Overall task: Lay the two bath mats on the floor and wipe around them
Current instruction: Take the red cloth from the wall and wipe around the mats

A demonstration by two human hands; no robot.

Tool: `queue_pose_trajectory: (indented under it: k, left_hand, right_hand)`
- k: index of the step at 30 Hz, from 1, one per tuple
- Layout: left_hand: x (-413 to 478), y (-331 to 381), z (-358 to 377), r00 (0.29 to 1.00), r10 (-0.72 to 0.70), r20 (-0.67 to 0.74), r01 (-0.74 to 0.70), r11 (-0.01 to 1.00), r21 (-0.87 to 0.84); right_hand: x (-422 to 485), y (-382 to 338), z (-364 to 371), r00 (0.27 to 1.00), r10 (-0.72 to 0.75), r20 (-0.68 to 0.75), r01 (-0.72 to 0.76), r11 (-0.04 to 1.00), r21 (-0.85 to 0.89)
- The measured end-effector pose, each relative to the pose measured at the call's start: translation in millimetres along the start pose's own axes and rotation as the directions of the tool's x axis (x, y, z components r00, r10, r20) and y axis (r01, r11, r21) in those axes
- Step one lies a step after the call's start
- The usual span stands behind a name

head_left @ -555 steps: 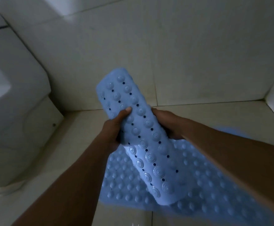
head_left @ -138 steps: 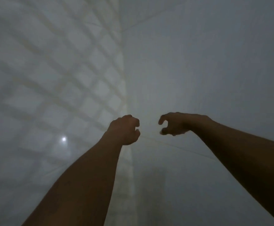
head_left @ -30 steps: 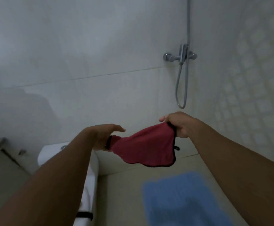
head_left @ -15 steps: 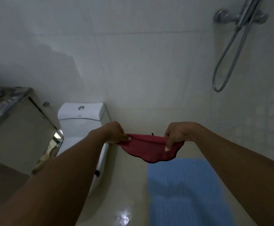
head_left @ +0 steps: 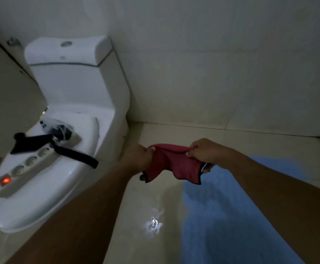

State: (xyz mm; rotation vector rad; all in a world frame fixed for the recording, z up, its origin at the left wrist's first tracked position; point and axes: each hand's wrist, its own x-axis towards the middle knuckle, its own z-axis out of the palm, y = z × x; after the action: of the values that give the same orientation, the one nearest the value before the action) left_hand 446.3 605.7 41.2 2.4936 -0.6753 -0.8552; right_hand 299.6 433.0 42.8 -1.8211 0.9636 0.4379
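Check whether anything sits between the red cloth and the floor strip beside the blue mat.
Nothing visible. The left hand and right hand grip the red cloth in the air over the floor strip. The tile there is bare but for a light glare; toilet to its left, blue mat to its right.

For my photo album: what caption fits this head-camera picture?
A red cloth held between left hand and right hand above the floor, beside a blue bath mat.
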Motion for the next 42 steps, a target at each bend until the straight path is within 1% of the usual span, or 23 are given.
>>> queue_pose_trajectory:
  k: [3,6,7,9,11,14,16,17,18,20,21,22,23,25,26,27,29,30,32,35,37,39,42]
  left_hand:
    - [52.3,-52.6,84.2,0.998,-0.039,0.045,0.048,0.972,-0.228]
    - [89.2,-92.5,150.9,0.991,-0.057,0.122,0.1,0.919,-0.382]
    - [97.4,-102.9,164.9,0.987,-0.044,0.154,0.105,0.901,-0.42]
    - [112.9,-129.4,194.2,0.979,0.022,0.201,0.077,0.879,-0.471]
    - [122.7,-153.1,216.2,0.97,0.064,0.233,0.058,0.874,-0.483]
    - [118.9,-169.6,238.0,0.966,0.086,0.243,0.019,0.915,-0.402]
    - [113.6,-175.4,242.7,0.98,0.079,0.182,-0.013,0.942,-0.336]
    - [112.1,-177.7,243.4,0.985,0.081,0.154,-0.029,0.95,-0.312]
    - [112.3,-179.9,242.3,0.985,0.087,0.146,-0.04,0.955,-0.293]
    - [112.4,-184.5,239.2,0.98,0.09,0.177,-0.035,0.956,-0.29]
    - [112.0,-186.4,238.1,0.974,0.086,0.209,-0.018,0.952,-0.307]
    - [110.6,-188.2,236.8,0.968,0.077,0.238,0.002,0.948,-0.317]
    - [108.3,-190.8,236.5,0.963,0.068,0.262,0.019,0.948,-0.317]
    - [101.8,-198.1,237.9,0.95,0.031,0.309,0.054,0.964,-0.261]
    - [97.4,-203.0,239.5,0.943,0.006,0.332,0.068,0.975,-0.211]
    - [93.5,-209.3,242.2,0.936,-0.022,0.35,0.08,0.985,-0.152]
    - [89.5,-226.4,250.6,0.931,-0.08,0.356,0.108,0.992,-0.06]
    - [87.5,-234.9,256.6,0.935,-0.105,0.34,0.127,0.991,-0.044]
    - [83.8,-250.6,272.0,0.951,-0.134,0.278,0.157,0.985,-0.064]
    - [75.4,-270.7,303.1,0.972,-0.13,0.195,0.147,0.986,-0.078]
    - [64.9,-286.0,328.8,0.976,-0.113,0.187,0.109,0.994,0.028]
    - [50.1,-306.8,358.9,0.973,-0.116,0.197,0.083,0.982,0.171]
    - [19.2,-333.1,398.5,0.965,-0.16,0.207,0.099,0.955,0.278]
  right_hand:
    - [76.4,42.9,57.7,1.0,-0.019,-0.019,0.02,0.996,0.092]
    - [136.3,81.8,108.8,0.997,-0.074,0.006,0.069,0.956,0.285]
    - [151.5,92.3,120.5,0.996,-0.09,0.023,0.077,0.941,0.328]
    - [180.1,117.5,142.6,0.993,-0.108,0.041,0.087,0.934,0.345]
    - [197.9,135.9,156.8,0.993,-0.106,0.043,0.083,0.926,0.367]
    - [197.3,149.3,170.2,0.989,-0.095,0.116,0.043,0.919,0.391]
    - [188.1,152.3,174.6,0.985,-0.099,0.14,0.042,0.93,0.366]
    - [184.9,153.1,174.9,0.988,-0.102,0.118,0.055,0.937,0.345]
    - [184.3,154.0,174.6,0.992,-0.111,0.062,0.085,0.944,0.318]
    - [191.9,160.8,177.3,0.989,-0.122,-0.084,0.14,0.954,0.264]
    - [195.3,167.3,180.1,0.987,-0.117,-0.107,0.14,0.959,0.247]
    - [198.8,176.4,184.6,0.991,-0.113,-0.077,0.129,0.963,0.238]
    - [202.1,187.1,191.5,0.995,-0.104,0.0,0.101,0.965,0.244]
    - [204.2,209.7,212.1,0.982,-0.064,0.176,0.014,0.964,0.267]
    - [202.3,218.2,223.9,0.973,-0.057,0.222,-0.003,0.966,0.259]
    - [201.3,225.3,236.1,0.971,-0.06,0.231,0.003,0.971,0.24]
    - [201.2,237.0,260.2,0.98,-0.093,0.174,0.058,0.978,0.201]
    - [201.7,243.0,272.4,0.986,-0.106,0.131,0.082,0.981,0.175]
    - [200.5,256.1,295.7,0.99,-0.131,0.057,0.125,0.987,0.102]
    - [196.3,280.5,330.1,0.986,-0.165,-0.025,0.165,0.986,0.03]
    - [186.5,301.5,357.4,0.99,-0.133,-0.034,0.134,0.991,0.029]
    - [174.5,329.0,388.8,0.994,-0.099,-0.048,0.098,0.995,-0.016]
    - [155.1,364.6,427.7,0.995,-0.095,-0.011,0.094,0.994,-0.061]
